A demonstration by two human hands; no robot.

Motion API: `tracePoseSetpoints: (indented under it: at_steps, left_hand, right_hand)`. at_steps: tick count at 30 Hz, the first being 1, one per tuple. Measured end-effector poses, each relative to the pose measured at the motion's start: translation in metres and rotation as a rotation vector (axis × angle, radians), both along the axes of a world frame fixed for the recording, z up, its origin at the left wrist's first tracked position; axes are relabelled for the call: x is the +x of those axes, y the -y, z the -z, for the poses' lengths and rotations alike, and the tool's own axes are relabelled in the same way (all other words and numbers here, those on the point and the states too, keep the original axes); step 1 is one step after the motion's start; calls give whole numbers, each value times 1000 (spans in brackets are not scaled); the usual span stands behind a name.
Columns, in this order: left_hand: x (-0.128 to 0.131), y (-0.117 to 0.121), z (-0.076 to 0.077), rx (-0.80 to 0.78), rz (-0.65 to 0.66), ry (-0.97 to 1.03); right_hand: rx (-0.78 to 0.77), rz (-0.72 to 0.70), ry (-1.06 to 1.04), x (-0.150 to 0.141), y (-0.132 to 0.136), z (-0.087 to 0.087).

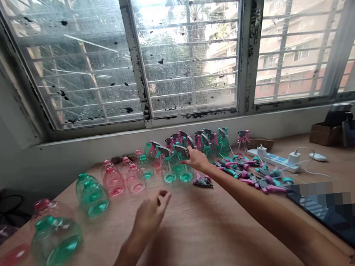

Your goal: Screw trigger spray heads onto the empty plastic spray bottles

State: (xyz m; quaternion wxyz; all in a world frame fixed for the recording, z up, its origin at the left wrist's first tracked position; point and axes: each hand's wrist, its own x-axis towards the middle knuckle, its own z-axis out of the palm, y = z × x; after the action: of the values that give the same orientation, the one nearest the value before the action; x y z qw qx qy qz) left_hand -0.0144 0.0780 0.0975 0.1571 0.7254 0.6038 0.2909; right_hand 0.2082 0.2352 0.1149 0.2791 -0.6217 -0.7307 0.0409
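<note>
My right hand (pixel 196 159) reaches out to the middle of the table, its fingers closed at the trigger head of a green spray bottle (pixel 186 175). That bottle stands upright beside another green spray bottle (pixel 169 173) with a grey and teal head. Nearer to me, my left hand (pixel 152 212) hovers over the tabletop, thumb and fingers apart and nothing in them. A pink and grey spray head (pixel 202 181) lies on the table just below my right hand. Capped spray bottles (pixel 223 143) stand in a group behind, partly hidden by one another and the hand.
Open pink bottles (pixel 136 179) and green bottles (pixel 97 199) stand along the left. Loose spray heads (pixel 263 181) lie heaped at right. Behind them is a power strip (pixel 276 160) with plugs and cables. A dark tablet-like device (pixel 322 215) lies front right, below the window (pixel 190 65).
</note>
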Motion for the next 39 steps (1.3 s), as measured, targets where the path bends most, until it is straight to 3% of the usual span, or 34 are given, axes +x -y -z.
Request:
tracePoseSetpoints:
  at_steps: [5,11,15,19,22,24,30,32,33,36,39]
  left_hand:
    - [-29,-47,-19,170,-226,-123]
    - [-40,-88,-15,337,-496,-259]
    - [-51,-109,-12,406,-447,-336]
    - [-57,-114,-8,449,-349,-386]
    - [-50,-98,-1,472,-255,-395]
    - [-40,-75,5,488,-172,-391]
    - [6,28,41,558,16,-300]
    - [23,55,58,573,76,-223]
    - [31,64,65,578,95,-70]
    - [50,73,82,569,149,182]
    - [56,68,87,482,249,279]
  right_hand:
    - [-1,30,19,0,9,4]
    - [-28,172,126,11,33,32]
    - [-41,36,291,26,61,59]
    - [5,-132,406,36,78,71]
    - [46,-196,440,37,90,72]
    - [77,-254,439,34,105,73]
    - [186,-445,360,23,177,68]
    - [328,-463,160,29,194,58]
    - [405,-434,62,35,199,51]
    - [637,-433,-296,55,208,27]
    - [680,-437,-1040,63,221,5]
